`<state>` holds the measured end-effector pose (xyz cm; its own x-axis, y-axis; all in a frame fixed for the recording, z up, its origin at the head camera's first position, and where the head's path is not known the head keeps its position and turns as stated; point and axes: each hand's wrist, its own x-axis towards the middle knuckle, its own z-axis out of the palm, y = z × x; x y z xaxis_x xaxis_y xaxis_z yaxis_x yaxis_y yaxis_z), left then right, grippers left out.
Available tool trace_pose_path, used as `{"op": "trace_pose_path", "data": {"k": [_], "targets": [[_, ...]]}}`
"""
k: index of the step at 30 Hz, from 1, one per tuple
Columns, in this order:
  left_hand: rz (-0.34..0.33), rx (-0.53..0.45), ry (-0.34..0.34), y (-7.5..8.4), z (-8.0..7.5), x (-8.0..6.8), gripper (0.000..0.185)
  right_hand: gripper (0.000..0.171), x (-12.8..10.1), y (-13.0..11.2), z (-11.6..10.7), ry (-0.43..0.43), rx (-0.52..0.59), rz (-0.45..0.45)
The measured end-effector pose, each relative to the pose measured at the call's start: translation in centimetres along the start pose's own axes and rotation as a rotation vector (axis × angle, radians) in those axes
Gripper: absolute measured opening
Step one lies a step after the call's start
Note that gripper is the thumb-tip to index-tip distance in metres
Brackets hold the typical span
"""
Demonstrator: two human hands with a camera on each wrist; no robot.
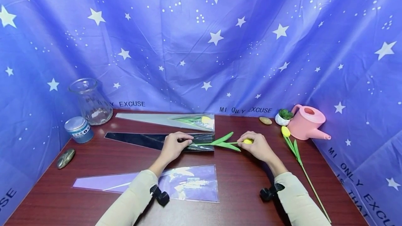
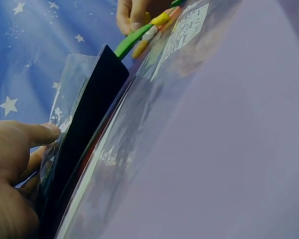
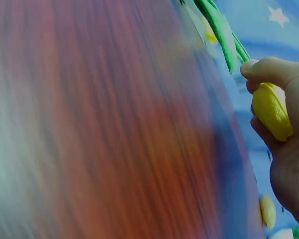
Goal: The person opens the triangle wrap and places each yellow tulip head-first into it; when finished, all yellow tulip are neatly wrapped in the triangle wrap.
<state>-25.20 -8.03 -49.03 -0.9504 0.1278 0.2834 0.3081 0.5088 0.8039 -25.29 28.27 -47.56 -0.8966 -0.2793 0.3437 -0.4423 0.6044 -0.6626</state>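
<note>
A black-backed clear flower sleeve (image 1: 150, 140) lies across the middle of the table. My left hand (image 1: 176, 144) pinches its wide open end (image 2: 92, 94). My right hand (image 1: 255, 145) grips the yellow bud (image 1: 248, 141) (image 3: 271, 110) of an artificial tulip. Its green stem and leaves (image 1: 224, 142) (image 3: 220, 30) point left, and the stem tip reaches into the sleeve mouth. In the left wrist view the right hand (image 2: 134, 15) and the green stem (image 2: 134, 40) show beyond the sleeve.
A sleeve with a yellow tulip inside (image 1: 188, 120) lies behind. A purple sleeve (image 1: 185, 184) lies in front. Another yellow tulip (image 1: 295, 149) lies at right, beside a pink watering can (image 1: 306, 121) and a small potted plant (image 1: 284, 116). Glass vase (image 1: 91, 102), tin (image 1: 78, 129) and stones (image 1: 66, 158) stand left.
</note>
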Motion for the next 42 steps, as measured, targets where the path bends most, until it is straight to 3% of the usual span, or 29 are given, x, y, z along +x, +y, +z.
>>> {"op": "trace_pose_path", "data": {"k": [10, 21, 37, 42], "targets": [[0.019, 0.015, 0.005, 0.1, 0.0, 0.0, 0.012, 0.013, 0.8, -2.4, 3.1, -0.01, -0.007, 0.01], [0.033, 0.026, 0.012, 0.0, 0.1, -0.1, 0.011, 0.005, 1.7, -3.2, 5.2, -0.035, 0.009, 0.059], [0.034, 0.023, 0.007, 0.1, 0.0, -0.1, 0.012, 0.013, 1.6, -3.2, 5.6, -0.063, -0.043, 0.033], [0.024, 0.025, 0.008, 0.3, 0.1, -0.2, 0.013, 0.024, 1.0, -3.3, 4.7, -0.105, -0.022, 0.039]]}}
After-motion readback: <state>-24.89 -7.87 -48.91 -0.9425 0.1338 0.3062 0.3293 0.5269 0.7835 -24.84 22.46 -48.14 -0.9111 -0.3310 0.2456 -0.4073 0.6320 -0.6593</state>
